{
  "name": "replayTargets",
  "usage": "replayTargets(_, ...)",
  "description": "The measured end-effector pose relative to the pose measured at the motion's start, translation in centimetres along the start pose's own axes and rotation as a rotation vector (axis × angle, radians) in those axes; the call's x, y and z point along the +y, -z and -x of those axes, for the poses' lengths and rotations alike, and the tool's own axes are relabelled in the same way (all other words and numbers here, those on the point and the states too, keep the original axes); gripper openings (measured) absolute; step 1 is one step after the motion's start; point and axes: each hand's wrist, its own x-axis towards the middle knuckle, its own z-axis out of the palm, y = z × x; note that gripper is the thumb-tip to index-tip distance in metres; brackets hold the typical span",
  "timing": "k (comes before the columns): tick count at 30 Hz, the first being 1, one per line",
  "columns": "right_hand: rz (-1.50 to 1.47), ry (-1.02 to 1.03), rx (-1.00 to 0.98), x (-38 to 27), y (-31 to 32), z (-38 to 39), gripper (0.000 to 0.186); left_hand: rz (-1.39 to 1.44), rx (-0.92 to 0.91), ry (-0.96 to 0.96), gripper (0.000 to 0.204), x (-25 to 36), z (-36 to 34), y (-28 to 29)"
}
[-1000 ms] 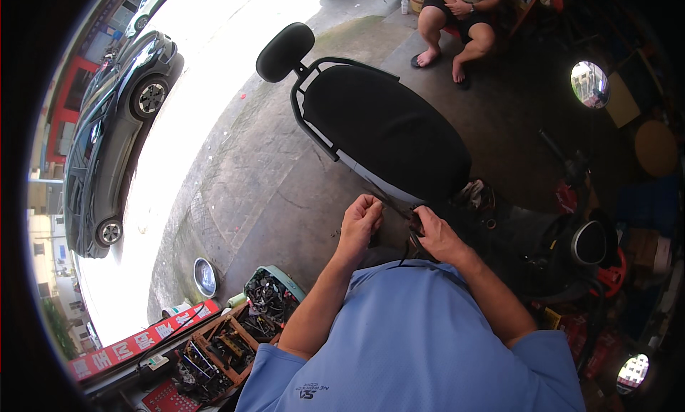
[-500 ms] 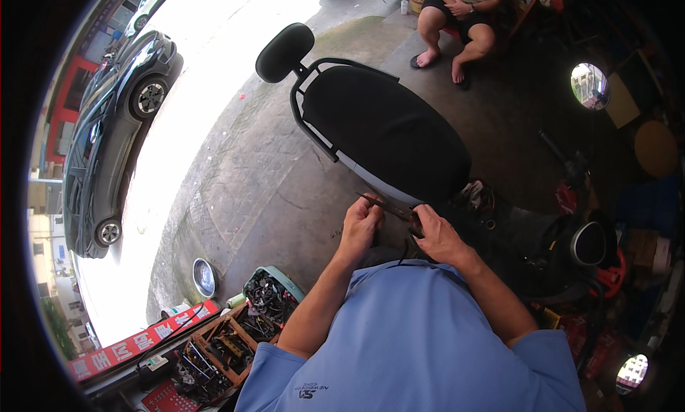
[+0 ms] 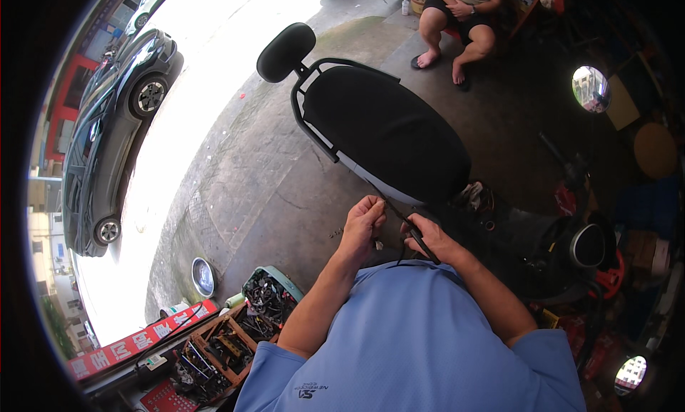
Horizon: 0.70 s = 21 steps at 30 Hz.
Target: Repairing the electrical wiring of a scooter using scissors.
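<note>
Just in front of my blue shirt, my left hand (image 3: 365,219) is closed in a pinch; what sits between its fingertips is too small to make out. My right hand (image 3: 430,238) is wrapped round a long, slim, dark tool (image 3: 426,248) that slants from near my shirt up past my left fingertips. Its exact kind does not show. A thin black strand (image 3: 402,253) hangs between the hands. Just beyond them stands a scooter with a black seat (image 3: 385,130), a black rear rail (image 3: 314,134) and a padded backrest (image 3: 286,52).
At lower left are a bin of dark small parts (image 3: 270,298), a wooden tray of tools (image 3: 225,351) and a silver bowl (image 3: 204,277). The scooter's front, with round mirrors (image 3: 590,89), lies right. A seated person (image 3: 460,27) is beyond; a dark car (image 3: 118,141) stands outside.
The dark tool has swung from lying across between both hands to a steeper slant, its near end now toward my shirt. My right hand has turned and lowered slightly; my left stays nearly in place.
</note>
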Motion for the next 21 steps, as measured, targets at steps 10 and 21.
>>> replayTargets(10,-0.81,-0.333,-0.247,0.2,-0.2,-0.2,0.024,0.122,-0.095,0.095,0.012,0.6,0.4,0.9)
replayTargets(21,0.506,-0.347,0.114,6.2,1.4,-1.2,0.035,-0.147,0.131,-0.041,0.019,-1.4,2.4,2.1)
